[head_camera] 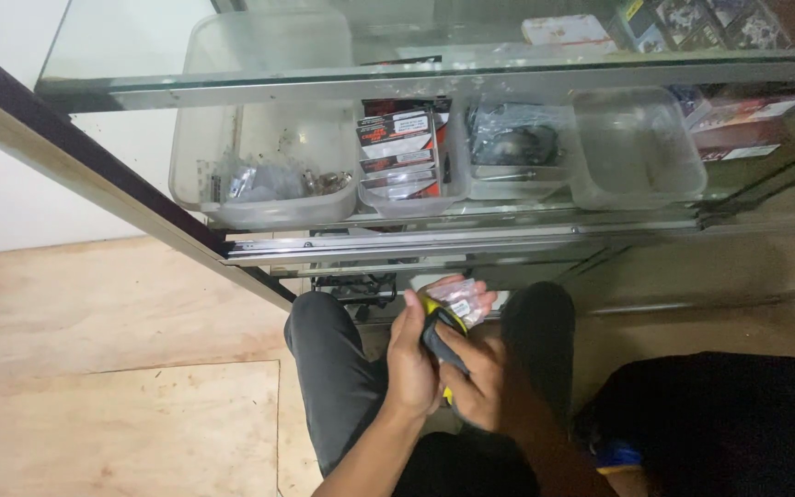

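1. Head view, the hands: the left hand [413, 364] and the right hand [476, 377] meet low in the middle, above the person's knees in dark trousers [333, 368]. Together they hold a dark and yellow object [441, 329], which I cannot identify well.
2. Head view, the fingers: the left fingers are closed around the near side of this object. The right fingers hold it from below, and at their tips there is also a small clear packet [464, 299] with something pale inside.
3. Head view, the surroundings: just beyond the hands stands a glass display cabinet [434, 78]. On its shelf there are clear plastic tubs; the left tub [259, 166] holds small metal parts in bags, and the middle tub [407, 156] holds red and black packs. The wooden floor [112, 368] is to the left.
4. Advice, as my judgement: it seems better to keep the packet pinched firmly and the object supported by the palm, because two things in one hand slip easily. The hands should stay low, clear of the metal rail [416, 244] of the cabinet.
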